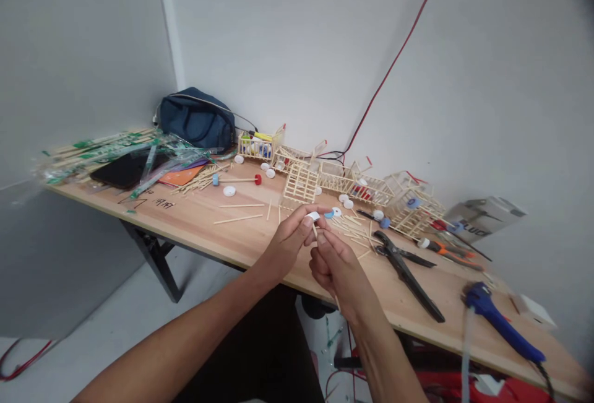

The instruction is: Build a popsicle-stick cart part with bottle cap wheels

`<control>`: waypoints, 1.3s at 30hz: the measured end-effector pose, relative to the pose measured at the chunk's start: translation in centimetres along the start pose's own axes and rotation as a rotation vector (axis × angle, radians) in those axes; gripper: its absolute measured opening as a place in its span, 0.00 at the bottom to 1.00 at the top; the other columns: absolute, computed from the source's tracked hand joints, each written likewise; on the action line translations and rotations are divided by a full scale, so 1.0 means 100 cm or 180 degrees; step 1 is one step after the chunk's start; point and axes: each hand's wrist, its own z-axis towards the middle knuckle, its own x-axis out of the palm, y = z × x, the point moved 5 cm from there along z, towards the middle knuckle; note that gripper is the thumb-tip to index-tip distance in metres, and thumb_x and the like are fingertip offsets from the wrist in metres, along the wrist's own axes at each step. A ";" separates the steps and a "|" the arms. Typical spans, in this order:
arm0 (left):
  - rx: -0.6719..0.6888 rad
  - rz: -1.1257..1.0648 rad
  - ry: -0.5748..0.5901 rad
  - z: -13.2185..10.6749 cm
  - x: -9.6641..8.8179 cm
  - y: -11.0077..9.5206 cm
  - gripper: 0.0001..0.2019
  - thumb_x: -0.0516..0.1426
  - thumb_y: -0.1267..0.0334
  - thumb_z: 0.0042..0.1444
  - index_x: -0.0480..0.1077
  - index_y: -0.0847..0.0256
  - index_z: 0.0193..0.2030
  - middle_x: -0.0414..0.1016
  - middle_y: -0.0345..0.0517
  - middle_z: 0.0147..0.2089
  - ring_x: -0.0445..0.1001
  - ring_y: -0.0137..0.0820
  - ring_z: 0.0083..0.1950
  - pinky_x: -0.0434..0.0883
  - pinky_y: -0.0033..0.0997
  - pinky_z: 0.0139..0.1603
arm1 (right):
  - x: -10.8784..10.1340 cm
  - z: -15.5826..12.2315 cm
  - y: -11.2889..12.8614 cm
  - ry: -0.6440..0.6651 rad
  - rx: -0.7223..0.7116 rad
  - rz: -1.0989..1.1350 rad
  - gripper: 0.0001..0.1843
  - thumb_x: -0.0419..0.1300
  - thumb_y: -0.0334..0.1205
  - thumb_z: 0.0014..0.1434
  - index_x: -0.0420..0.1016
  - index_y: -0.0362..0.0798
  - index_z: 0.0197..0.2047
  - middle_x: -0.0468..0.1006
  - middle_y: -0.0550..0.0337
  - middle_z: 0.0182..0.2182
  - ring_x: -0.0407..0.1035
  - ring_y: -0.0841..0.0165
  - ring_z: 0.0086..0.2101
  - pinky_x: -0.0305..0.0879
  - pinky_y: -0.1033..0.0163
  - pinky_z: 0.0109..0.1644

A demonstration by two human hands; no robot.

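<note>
My left hand (pixel 291 237) pinches a white bottle cap (pixel 314 216) between thumb and fingers, just above the wooden table (pixel 195 220). My right hand (pixel 335 268) is closed round a thin wooden stick (pixel 315 229) whose upper end meets the cap. Both hands hover over the table's near edge. Loose sticks (pixel 352 229) and more white and blue caps (pixel 336 212) lie just beyond the fingers. Stick-built lattice frames (pixel 299 184) stand further back.
Black pliers (pixel 404 268) lie right of my hands, a blue glue gun (pixel 499 320) at the far right edge. A blue bag (pixel 197 119), packets of sticks (pixel 106 150) and a dark phone (pixel 121 171) sit at the back left. A red cable (pixel 394 59) runs up the wall.
</note>
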 end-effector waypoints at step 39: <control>-0.0458 0.1947 0.0286 -0.033 -0.008 -0.021 0.13 0.65 0.65 0.49 0.75 0.61 0.43 0.71 0.45 0.43 0.70 0.28 0.38 0.69 0.28 0.39 | -0.011 -0.035 0.002 -0.0297 -0.1112 -0.2727 0.16 0.51 0.39 0.64 0.60 0.48 0.24 0.59 0.67 0.19 0.54 0.73 0.22 0.47 0.67 0.26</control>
